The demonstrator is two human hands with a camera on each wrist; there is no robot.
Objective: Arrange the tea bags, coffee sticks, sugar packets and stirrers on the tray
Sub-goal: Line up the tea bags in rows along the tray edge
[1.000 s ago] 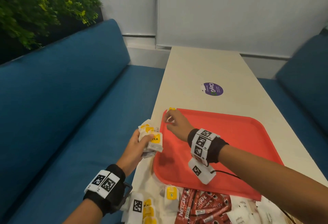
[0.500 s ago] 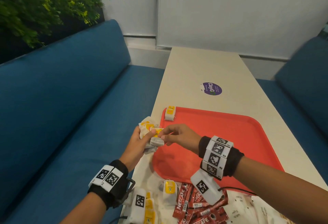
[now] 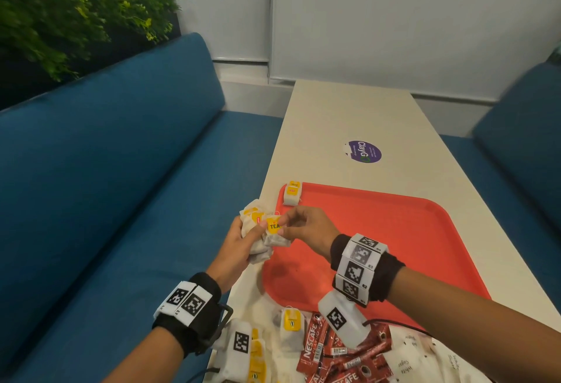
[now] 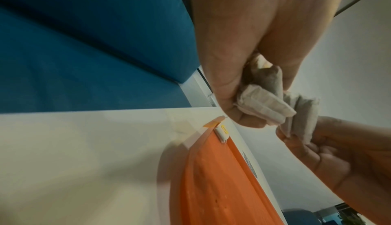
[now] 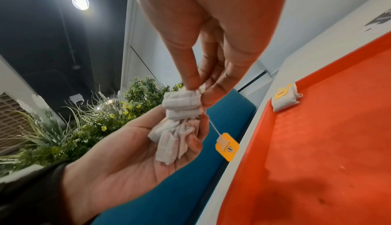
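My left hand (image 3: 235, 249) grips a bunch of tea bags (image 3: 254, 232), fingers curled round them, at centre-left of the head view, just off the left edge of the red tray (image 3: 394, 230). My right hand (image 3: 306, 226) meets it from the right: thumb and forefinger pinch the top tea bag (image 5: 183, 102) of the bunch, the other fingers loosely curled behind. In the right wrist view that bag sits right at my fingertips (image 5: 191, 81), touching the rest of the bunch in my left palm (image 5: 127, 148), and a yellow tag (image 5: 226, 146) dangles below on its string. One tea bag (image 3: 292, 193) already lies in the tray's upper left corner. Along the bottom of the head view lie more tea bags (image 3: 290, 329), red coffee sticks (image 3: 340, 361) and white sugar packets (image 3: 406, 364) on the table (image 3: 349, 115).
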